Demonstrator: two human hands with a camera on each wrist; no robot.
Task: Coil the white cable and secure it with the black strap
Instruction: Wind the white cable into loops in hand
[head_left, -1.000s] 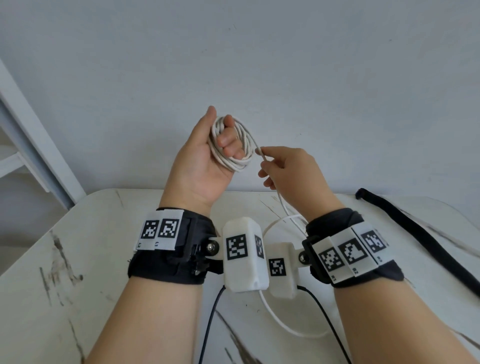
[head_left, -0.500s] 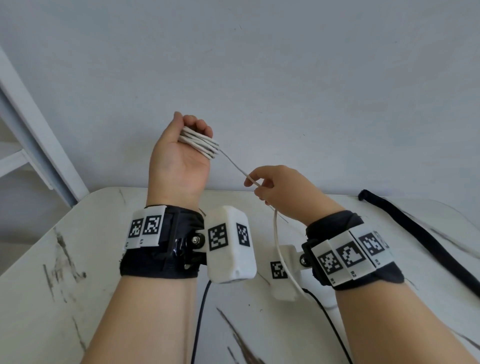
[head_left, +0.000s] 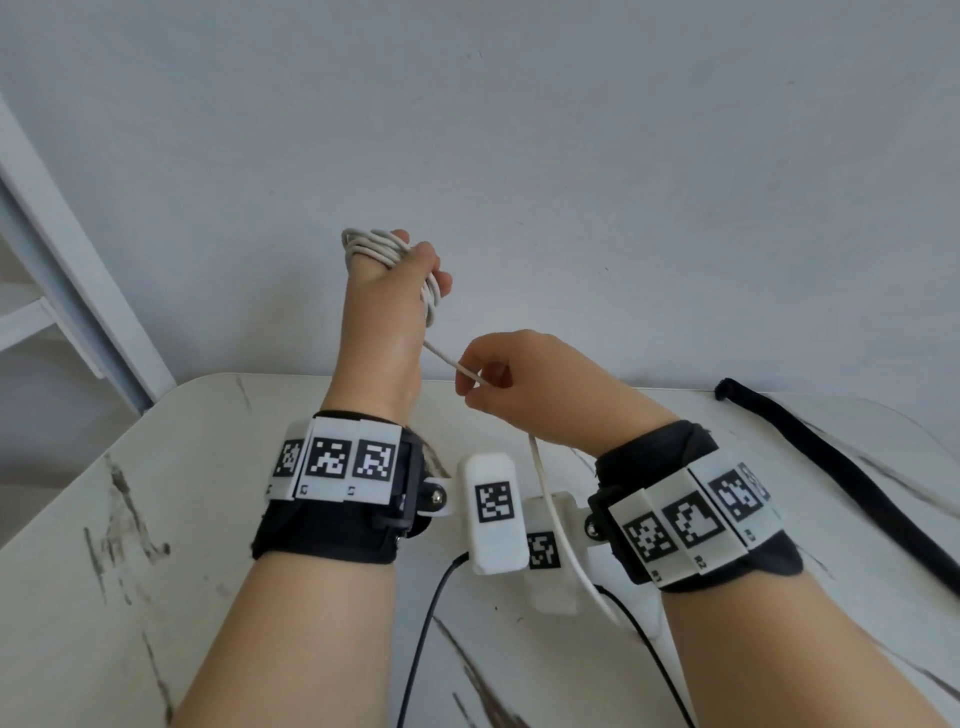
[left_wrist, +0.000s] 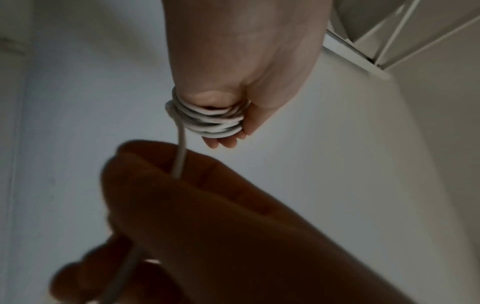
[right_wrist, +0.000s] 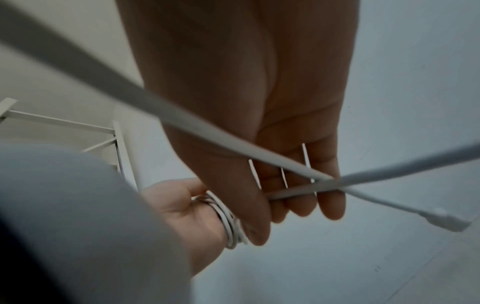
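The cable (head_left: 387, 249) is wound in several loops around the fingers of the left hand (head_left: 395, 291), which is raised above the worktop (head_left: 156, 519) in front of the wall (head_left: 571, 156); the left wrist view shows the coil (left_wrist: 210, 121) stacked tight round the curled fingers. From the coil a single strand runs down and to the right into the right hand (head_left: 524, 384), which pinches it between thumb and fingers, just beside the left wrist. Below that pinch the cable hangs down past the white camera housings (head_left: 493, 512) on the wrists toward the worktop. In the right wrist view the strand crosses the right fingers (right_wrist: 330, 201) and its plug (right_wrist: 446, 221) shows at the loose end, blurred. The strap (head_left: 852, 483) lies flat and stretched out on the worktop at the far right, well apart from both hands and untouched. A white frame (head_left: 78, 291) stands at the left, beyond the worktop's edge.
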